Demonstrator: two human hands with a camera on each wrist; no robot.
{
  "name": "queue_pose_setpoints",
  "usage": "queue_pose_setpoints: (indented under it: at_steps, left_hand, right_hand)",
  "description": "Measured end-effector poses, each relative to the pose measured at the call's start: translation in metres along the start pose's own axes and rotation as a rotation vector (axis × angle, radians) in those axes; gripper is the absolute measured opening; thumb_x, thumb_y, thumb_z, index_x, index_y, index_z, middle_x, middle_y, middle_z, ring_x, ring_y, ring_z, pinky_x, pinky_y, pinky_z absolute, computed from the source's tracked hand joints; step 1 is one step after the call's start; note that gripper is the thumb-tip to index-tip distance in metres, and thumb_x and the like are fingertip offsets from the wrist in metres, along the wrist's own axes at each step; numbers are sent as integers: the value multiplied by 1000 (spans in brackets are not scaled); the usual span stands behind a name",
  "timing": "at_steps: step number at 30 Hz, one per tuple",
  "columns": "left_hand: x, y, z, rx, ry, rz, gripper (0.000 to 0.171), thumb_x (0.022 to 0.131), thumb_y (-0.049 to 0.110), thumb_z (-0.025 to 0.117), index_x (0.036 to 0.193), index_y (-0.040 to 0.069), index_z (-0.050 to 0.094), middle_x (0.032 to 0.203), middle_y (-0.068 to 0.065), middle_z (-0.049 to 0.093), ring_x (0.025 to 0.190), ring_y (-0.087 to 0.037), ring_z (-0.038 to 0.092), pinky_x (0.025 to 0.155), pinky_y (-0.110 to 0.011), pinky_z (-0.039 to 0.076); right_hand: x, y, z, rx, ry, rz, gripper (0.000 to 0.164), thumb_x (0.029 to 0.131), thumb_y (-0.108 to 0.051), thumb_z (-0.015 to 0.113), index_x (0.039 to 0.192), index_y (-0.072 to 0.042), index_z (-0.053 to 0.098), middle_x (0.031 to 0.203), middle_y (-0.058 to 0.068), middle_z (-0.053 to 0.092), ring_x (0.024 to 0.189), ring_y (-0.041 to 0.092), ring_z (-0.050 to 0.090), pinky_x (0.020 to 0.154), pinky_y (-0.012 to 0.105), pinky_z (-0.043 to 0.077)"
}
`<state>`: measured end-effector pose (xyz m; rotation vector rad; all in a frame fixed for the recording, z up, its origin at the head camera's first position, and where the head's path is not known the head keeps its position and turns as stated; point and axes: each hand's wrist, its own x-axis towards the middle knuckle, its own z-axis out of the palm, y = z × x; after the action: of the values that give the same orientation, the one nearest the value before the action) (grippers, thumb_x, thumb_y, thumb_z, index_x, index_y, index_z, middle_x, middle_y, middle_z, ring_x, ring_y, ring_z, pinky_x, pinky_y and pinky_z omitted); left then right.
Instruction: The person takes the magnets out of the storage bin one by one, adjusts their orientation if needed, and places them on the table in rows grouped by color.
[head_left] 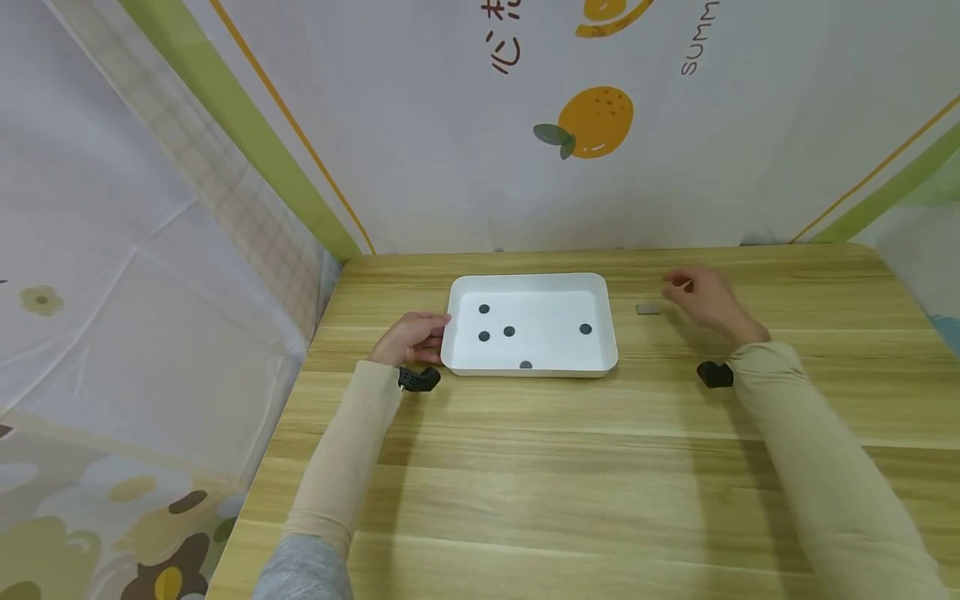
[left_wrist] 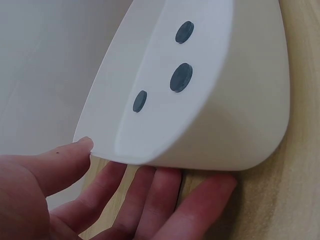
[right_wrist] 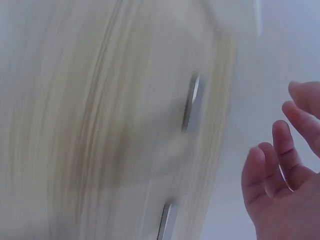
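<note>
- Head view: from my remote seat I see the left forearm come up from the lower left in a pale sleeve, the left hand at the left short side of a white tray. Its thumb meets the rim, the other fingers bent toward the outer wall. Five dark discs lie in the tray, one partly hidden by the near rim. The right forearm reaches up from the lower right, the right hand angled inward at the wrist, fingers bent, apart from a grey bar on the wooden table just right of the tray.
- Left wrist view: I can confirm the left hand's grasp here: thumb tip on the tray's rim near a corner, fingers spread against the outside of the wall. Three discs show on the tray floor.
- Right wrist view: blurred for me, but the right hand looks released, fingers loosely curled with nothing visible between them. Two slim bars, an upper bar and a lower bar, lie apart from the fingers.
</note>
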<state>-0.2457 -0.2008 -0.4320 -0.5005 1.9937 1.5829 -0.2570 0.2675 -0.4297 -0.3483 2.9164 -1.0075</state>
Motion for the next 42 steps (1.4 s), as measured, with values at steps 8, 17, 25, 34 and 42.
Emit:
queue_pose_setpoints:
  at_steps: [8, 17, 25, 34, 42]
  left_hand:
    - [-5, 1, 0, 10, -11, 20, 38, 100, 26, 53, 128, 1, 55, 112, -12, 68, 87, -17, 68, 67, -31, 59]
    - [-2, 1, 0, 11, -1, 9, 41, 100, 28, 53, 132, 2, 53, 119, -14, 65, 89, -17, 67, 67, -31, 59]
    - [1, 0, -1, 3, -11, -4, 42, 100, 27, 53, 133, 2, 52, 117, -13, 64, 87, -17, 67, 64, -31, 59]
    - [0, 0, 1, -3, -3, -4, 40, 100, 28, 53, 132, 2, 53, 110, -11, 65, 85, -17, 67, 65, -32, 59]
    - [2, -2, 0, -10, -7, -4, 39, 100, 27, 54, 131, 3, 53, 108, -9, 65, 85, -16, 66, 63, -31, 59]
  right_hand:
    - [8, -41, 33, 208, -83, 4, 39, 99, -26, 55, 127, 1, 57, 118, 22, 56, 97, 29, 51, 72, 29, 44]
    - [4, -66, 61, 218, -160, -35, 33, 93, -20, 65, 119, 1, 63, 125, 20, 57, 97, 37, 55, 75, 33, 45]
    - [7, -68, 77, 123, -145, -38, 26, 88, -11, 68, 111, 1, 67, 98, 21, 55, 90, 30, 39, 71, 33, 31]
    - [7, -69, 86, 102, -170, 60, 28, 88, -11, 66, 112, 2, 67, 138, 39, 35, 131, 53, 23, 105, 62, 26]
    - [9, -72, 88, 49, -141, 53, 25, 86, -10, 66, 108, 2, 69, 131, 38, 45, 130, 50, 27, 107, 59, 24]
